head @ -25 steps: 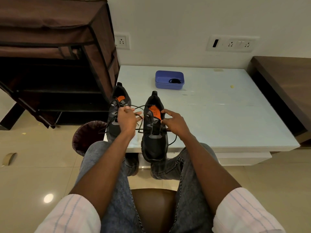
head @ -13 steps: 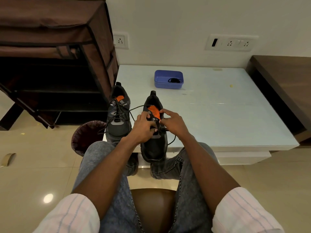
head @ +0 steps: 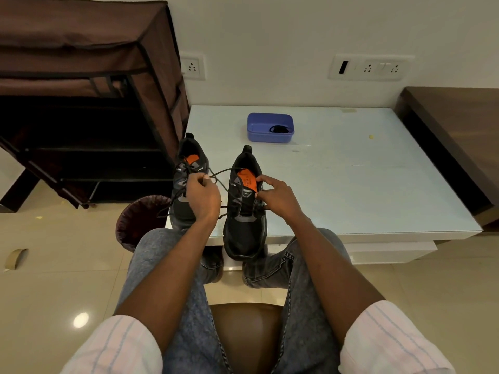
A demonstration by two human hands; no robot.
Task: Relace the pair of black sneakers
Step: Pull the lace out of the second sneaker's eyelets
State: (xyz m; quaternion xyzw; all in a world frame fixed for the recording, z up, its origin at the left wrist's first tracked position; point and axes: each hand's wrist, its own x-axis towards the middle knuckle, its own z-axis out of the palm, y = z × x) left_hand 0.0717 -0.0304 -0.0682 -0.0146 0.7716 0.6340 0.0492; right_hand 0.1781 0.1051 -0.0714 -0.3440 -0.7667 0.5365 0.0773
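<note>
Two black sneakers with orange insoles stand at the near left corner of the white table [head: 351,184], toes toward me. The left sneaker [head: 186,168] is laced. The right sneaker [head: 244,225] overhangs the table edge. A black lace [head: 224,172] runs taut from the right sneaker's eyelets to my left hand [head: 202,197], which pinches it in front of the left sneaker. My right hand [head: 275,197] grips the right side of the right sneaker by its eyelets, thumb and fingers curled.
A blue tray [head: 270,128] holding a dark coiled item sits farther back on the table. A brown fabric shoe rack [head: 89,103] stands left, a dark waste bin [head: 140,220] below it. A dark wooden ledge [head: 459,130] is on the right.
My left hand has moved from the right sneaker's eyelets up and to the left, drawing the lace out taut. My right hand stays on the sneaker.
</note>
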